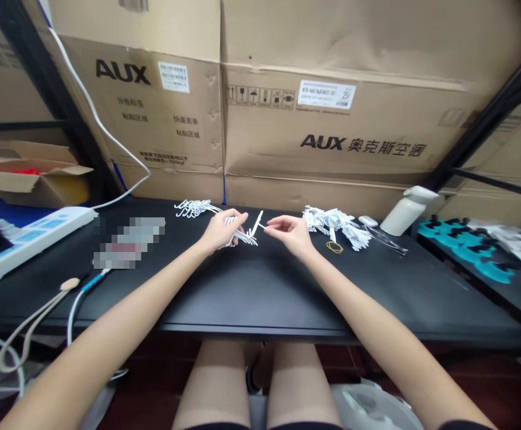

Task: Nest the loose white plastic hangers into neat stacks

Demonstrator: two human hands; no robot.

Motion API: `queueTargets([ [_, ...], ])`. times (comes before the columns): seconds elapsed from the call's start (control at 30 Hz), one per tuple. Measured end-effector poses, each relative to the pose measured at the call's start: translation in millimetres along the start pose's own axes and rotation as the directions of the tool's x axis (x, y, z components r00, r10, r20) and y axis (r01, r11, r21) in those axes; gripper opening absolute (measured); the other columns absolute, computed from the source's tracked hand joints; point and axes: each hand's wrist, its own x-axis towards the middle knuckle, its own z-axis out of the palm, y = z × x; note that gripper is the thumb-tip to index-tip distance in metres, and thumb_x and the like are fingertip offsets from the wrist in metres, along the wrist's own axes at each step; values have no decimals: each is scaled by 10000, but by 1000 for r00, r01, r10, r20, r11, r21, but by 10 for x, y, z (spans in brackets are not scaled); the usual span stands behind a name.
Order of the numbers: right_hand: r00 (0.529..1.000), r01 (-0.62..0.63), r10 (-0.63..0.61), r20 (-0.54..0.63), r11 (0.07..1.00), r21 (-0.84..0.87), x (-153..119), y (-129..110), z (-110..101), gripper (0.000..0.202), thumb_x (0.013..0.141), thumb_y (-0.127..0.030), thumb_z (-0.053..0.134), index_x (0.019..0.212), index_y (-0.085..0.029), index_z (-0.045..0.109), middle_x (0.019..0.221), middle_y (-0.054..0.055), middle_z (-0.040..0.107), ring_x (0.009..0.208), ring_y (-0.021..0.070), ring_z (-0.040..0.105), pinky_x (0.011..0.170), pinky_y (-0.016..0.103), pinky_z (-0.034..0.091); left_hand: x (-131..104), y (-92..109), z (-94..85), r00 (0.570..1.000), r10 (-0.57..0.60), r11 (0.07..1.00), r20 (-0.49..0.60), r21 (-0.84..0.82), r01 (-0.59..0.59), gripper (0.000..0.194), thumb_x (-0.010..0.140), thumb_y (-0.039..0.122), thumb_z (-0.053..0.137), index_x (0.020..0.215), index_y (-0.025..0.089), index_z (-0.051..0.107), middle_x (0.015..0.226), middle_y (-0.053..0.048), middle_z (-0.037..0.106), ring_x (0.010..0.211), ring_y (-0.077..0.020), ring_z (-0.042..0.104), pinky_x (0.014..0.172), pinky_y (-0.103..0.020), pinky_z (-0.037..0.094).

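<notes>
My left hand (225,229) is closed round a bundle of thin white hooks (246,237), whose ends stick out to its right. Thumb and fingers of my right hand (289,232) pinch the end of one thin white piece (262,226), close to the bundle. Behind my left hand, curved white hook ends (193,208) fan out over the black table (251,292). A pile of white pieces (338,224) lies just beyond and right of my right hand, with a yellow band (334,246) in front of it.
A white bottle (407,210) leans at the right, near glasses (390,240) and teal pieces (470,251). On the left are a white power strip (31,242), a blurred-out object (130,242), cables and an open carton (30,173). Large cardboard boxes (332,161) stand behind the table.
</notes>
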Motion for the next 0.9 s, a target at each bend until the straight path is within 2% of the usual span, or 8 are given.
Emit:
queueTargets([
  [0.13,999,9,-9,-42,1000,5,18,16,-34,346,568,-383,801,794,-144,693,761,71,715,734,209,681,749,359,554,-4,18,-3,1000,9,999,-3,-35,-9,350,810,518,573,755,175,533,592,-16,625,343,-107,524,300,-186,368],
  [0.33,999,-39,38,37,999,25,-33,30,62,335,552,-371,809,771,-141,701,732,75,716,702,213,680,720,360,549,-23,51,14,1000,7,995,3,-96,-7,321,818,484,577,773,169,539,574,5,589,377,-110,548,309,-179,372],
  [0.47,997,-40,37,66,998,56,-75,23,142,324,566,-361,805,777,-136,705,737,78,720,705,211,683,718,347,549,-7,31,16,999,24,996,-41,-82,-27,312,829,473,560,775,165,553,549,11,577,371,-107,528,310,-184,377],
  [0.67,998,-57,55,21,992,110,-83,53,188,304,555,-346,810,759,-144,710,732,67,724,708,207,688,744,346,551,19,-33,10,996,41,998,-83,-34,-44,353,819,516,554,790,165,578,600,-11,624,373,-107,520,325,-197,401],
  [0.9,998,-68,67,16,990,122,-112,68,278,309,548,-359,810,747,-146,705,718,65,723,686,207,687,708,337,557,-18,-37,69,999,-32,999,-27,-22,31,362,816,522,553,837,167,617,652,-29,668,415,-141,577,343,-224,437],
])
